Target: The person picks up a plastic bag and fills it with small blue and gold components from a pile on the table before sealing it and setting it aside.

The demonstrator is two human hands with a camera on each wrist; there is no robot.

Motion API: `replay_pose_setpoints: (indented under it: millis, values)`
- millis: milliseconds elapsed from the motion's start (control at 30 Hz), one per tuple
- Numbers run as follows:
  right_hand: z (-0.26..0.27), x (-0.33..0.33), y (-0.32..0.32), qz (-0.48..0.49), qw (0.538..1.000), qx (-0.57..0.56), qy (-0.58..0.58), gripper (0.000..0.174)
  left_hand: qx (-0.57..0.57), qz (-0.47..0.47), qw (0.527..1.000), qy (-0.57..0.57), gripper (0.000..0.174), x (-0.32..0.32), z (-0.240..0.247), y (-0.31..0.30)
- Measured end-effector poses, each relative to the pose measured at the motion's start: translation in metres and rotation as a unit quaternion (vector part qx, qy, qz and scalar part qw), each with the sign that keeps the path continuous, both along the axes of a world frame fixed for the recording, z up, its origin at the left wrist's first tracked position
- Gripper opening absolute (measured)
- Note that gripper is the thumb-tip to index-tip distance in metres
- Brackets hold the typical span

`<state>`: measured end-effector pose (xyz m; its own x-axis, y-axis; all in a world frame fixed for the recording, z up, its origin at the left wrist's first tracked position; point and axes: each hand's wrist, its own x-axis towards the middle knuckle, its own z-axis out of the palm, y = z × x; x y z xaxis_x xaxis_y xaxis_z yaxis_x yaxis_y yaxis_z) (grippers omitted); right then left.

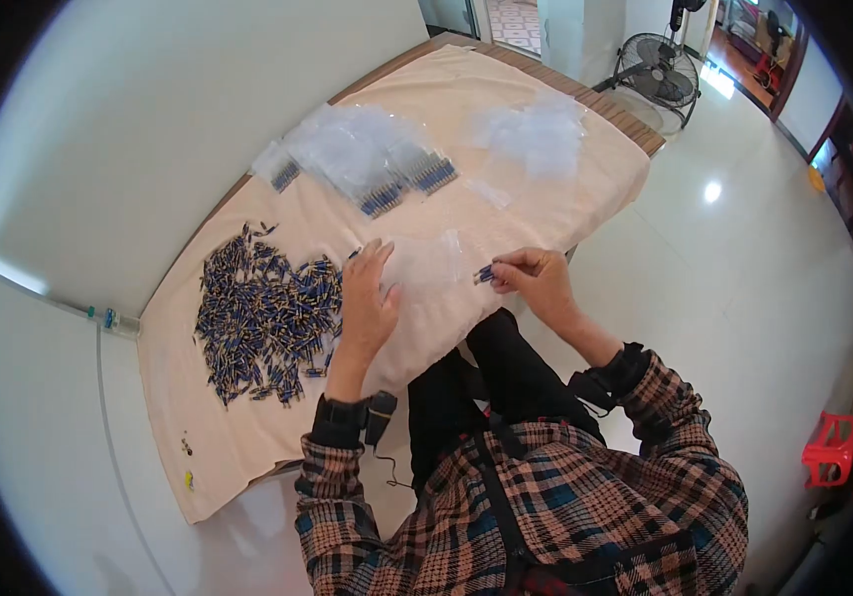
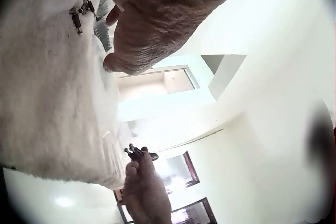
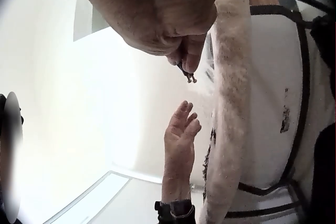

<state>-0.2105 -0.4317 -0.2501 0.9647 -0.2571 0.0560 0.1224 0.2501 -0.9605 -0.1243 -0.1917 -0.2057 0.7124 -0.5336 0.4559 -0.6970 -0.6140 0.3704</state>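
Note:
My right hand [image 1: 542, 286] pinches a couple of small blue connectors [image 1: 486, 273] with gold ends between thumb and fingertips, above the front edge of the cloth. In the right wrist view, two metal tips [image 3: 191, 80] stick out below the fingers. My left hand [image 1: 371, 303] is over the cloth, fingers spread and slightly bent, with nothing held. A small dark piece shows by its fingertips. Between the hands lies a clear plastic bag [image 1: 426, 260], flat on the cloth. Left of the left hand spreads a big loose pile of the same blue connectors [image 1: 265, 318].
Filled clear bags with connectors in rows [image 1: 384, 199] lie at the table's back, beside a stack of clear bags [image 1: 531, 137]. A pale cloth [image 1: 237, 452] covers the table against a wall. A fan [image 1: 657, 72] and a red stool [image 1: 832, 449] stand on the floor.

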Motion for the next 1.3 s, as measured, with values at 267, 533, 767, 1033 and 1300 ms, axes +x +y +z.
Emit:
replay_pose_setpoints:
  millis: [267,533,767,1033,1300]
  values:
    - [-0.001,0.036,-0.024,-0.01,0.999,-0.029,0.024,0.016,0.066,-0.054,0.989,0.122,0.062,0.016,-0.024,-0.007]
    - [-0.003,0.037,-0.022,-0.011,1.0,0.013,-0.013,0.018,0.091,-0.032,0.99,0.099,0.055,0.01,-0.039,-0.012]
    - [-0.007,0.042,-0.018,0.011,1.0,0.0,0.023,0.017,0.176,-0.008,0.984,0.023,0.06,0.006,-0.045,-0.022]
    - [0.0,0.046,-0.012,0.027,0.998,0.034,0.036,0.018,0.207,0.007,0.978,0.018,0.07,0.005,-0.045,-0.025]
    - [0.0,0.054,-0.003,0.039,0.998,-0.043,0.036,0.015,0.203,0.009,0.979,0.017,0.074,0.004,-0.045,-0.026]
